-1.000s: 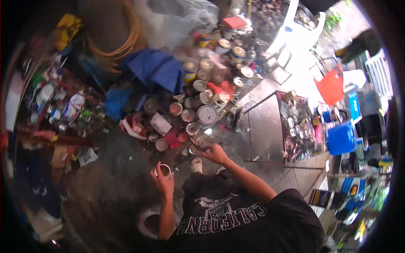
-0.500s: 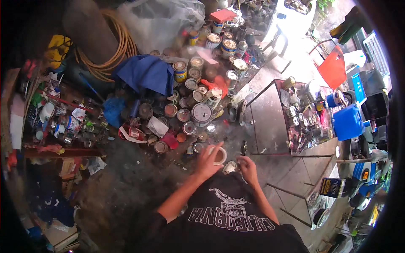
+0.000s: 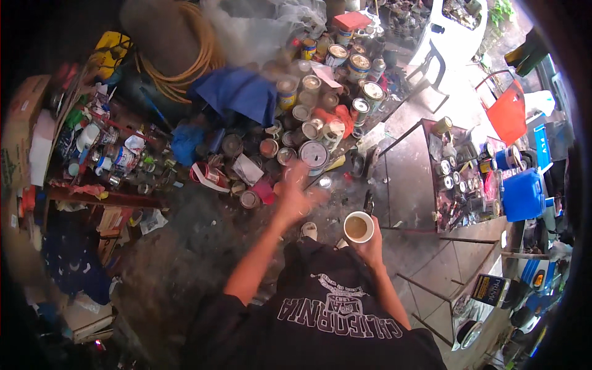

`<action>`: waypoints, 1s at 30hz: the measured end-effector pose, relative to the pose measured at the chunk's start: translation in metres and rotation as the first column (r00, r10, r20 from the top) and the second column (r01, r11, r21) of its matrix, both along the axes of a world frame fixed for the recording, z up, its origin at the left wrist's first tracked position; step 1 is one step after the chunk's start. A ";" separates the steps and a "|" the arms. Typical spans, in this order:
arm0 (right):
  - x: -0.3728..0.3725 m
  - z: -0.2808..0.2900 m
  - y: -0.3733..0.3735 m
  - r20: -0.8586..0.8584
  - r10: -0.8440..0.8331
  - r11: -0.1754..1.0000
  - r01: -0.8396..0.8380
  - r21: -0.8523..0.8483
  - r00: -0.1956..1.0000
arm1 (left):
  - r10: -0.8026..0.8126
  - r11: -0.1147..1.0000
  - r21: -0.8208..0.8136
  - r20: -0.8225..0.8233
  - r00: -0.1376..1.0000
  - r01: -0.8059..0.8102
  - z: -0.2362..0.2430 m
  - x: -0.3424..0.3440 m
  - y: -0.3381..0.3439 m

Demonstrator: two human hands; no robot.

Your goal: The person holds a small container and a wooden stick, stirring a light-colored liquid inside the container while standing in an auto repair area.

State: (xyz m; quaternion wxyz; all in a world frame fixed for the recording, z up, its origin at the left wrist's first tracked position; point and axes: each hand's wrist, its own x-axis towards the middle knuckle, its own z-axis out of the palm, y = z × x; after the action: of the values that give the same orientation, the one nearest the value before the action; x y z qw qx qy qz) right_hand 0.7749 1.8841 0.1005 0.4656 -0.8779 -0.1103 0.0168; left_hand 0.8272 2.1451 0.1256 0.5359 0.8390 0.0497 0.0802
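Observation:
My right hand point(image 3: 370, 248) is closed around a cup point(image 3: 359, 227) with a white rim and a tan liquid inside. A slim dark tool point(image 3: 369, 201) sticks up just beyond the cup; whether the same hand holds it is hard to see. My left hand point(image 3: 295, 198), smeared by motion, reaches over the front of the group of paint cans with its fingers spread and nothing visible in them. Beyond its fingertips stands a large round can point(image 3: 314, 155) with a grey lid. A smaller can point(image 3: 249, 199) stands left of that hand.
Many used cans crowd the floor ahead, beside a blue cloth point(image 3: 237, 95) and a coiled hose point(image 3: 185, 80). To the right stands a metal-framed table point(image 3: 404, 185) bearing small cans and a blue jerrycan point(image 3: 524, 196). Cluttered shelving point(image 3: 105, 200) lines the left.
The cup, earlier by my left hand, is now in my right hand, farther right. My left hand has come off it and moved forward and left toward the cans. The view has shifted slightly.

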 end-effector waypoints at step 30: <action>-0.015 0.001 -0.029 -0.073 -0.125 0.991 0.128 0.040 0.989 | 0.687 0.525 0.483 0.246 0.684 -0.701 -0.115 0.032 0.187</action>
State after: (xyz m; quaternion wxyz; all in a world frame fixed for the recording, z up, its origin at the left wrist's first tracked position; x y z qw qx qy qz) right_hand 0.7603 1.8547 0.1017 0.4888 -0.8714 -0.0383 0.0154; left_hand 0.8597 2.3318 0.0104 0.1997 0.8631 0.3475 0.3074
